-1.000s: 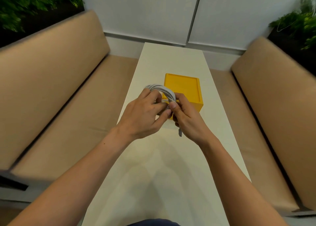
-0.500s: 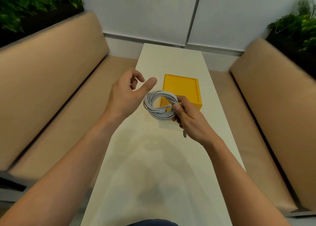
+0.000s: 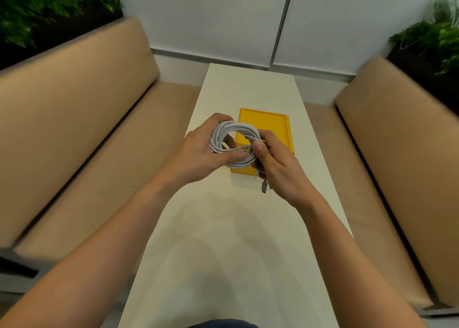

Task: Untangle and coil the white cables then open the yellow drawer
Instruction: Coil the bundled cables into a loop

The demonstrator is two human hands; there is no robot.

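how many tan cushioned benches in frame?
2. One tan cushioned bench runs along the left side of the long white table; the other runs along its right side. Any seating beyond the frame edges is hidden.

text: none readable | yellow square plastic drawer box [image 3: 268,123]: no legible label or brand | coil of white cables [image 3: 232,126]: no legible print | numbers, signs: none

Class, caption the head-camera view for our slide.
Left hand and right hand hold the coiled white cable near a yellow drawer.
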